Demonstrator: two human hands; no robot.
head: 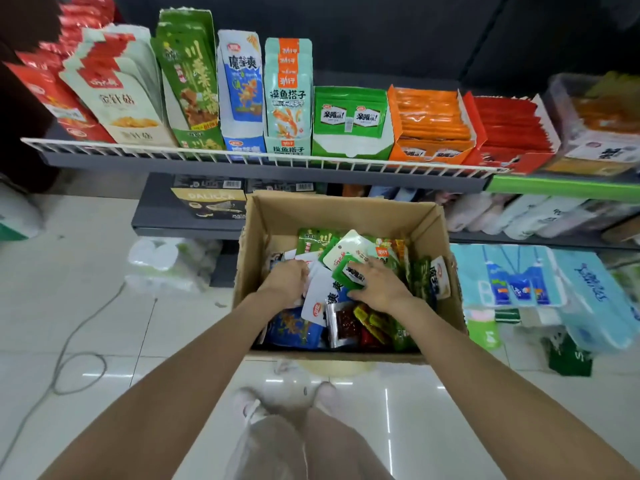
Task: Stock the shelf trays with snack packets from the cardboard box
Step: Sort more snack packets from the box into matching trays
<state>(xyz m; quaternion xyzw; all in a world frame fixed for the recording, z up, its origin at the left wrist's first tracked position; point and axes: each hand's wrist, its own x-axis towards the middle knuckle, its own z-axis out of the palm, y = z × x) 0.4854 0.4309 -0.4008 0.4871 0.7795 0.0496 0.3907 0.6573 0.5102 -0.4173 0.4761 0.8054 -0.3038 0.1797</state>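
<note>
An open cardboard box (332,209) stands on the floor below the shelf, full of mixed snack packets. Both my hands are inside it. My left hand (285,280) lies curled over white and blue packets (320,296) at the box's left; whether it grips one is hidden. My right hand (377,285) holds a small green packet (348,275), thumb under its near edge. Above, the shelf trays (349,116) hold upright packets: red, white, green, blue, teal, then green, orange (429,123) and red display boxes.
A white wire rail (263,157) runs along the shelf's front edge. Lower shelves hold dark boxes (207,202) and tissue packs (512,278). Wrapped rolls (169,261) sit left of the box. A cable (69,344) loops on the tiled floor. My shoes (287,403) stand just behind the box.
</note>
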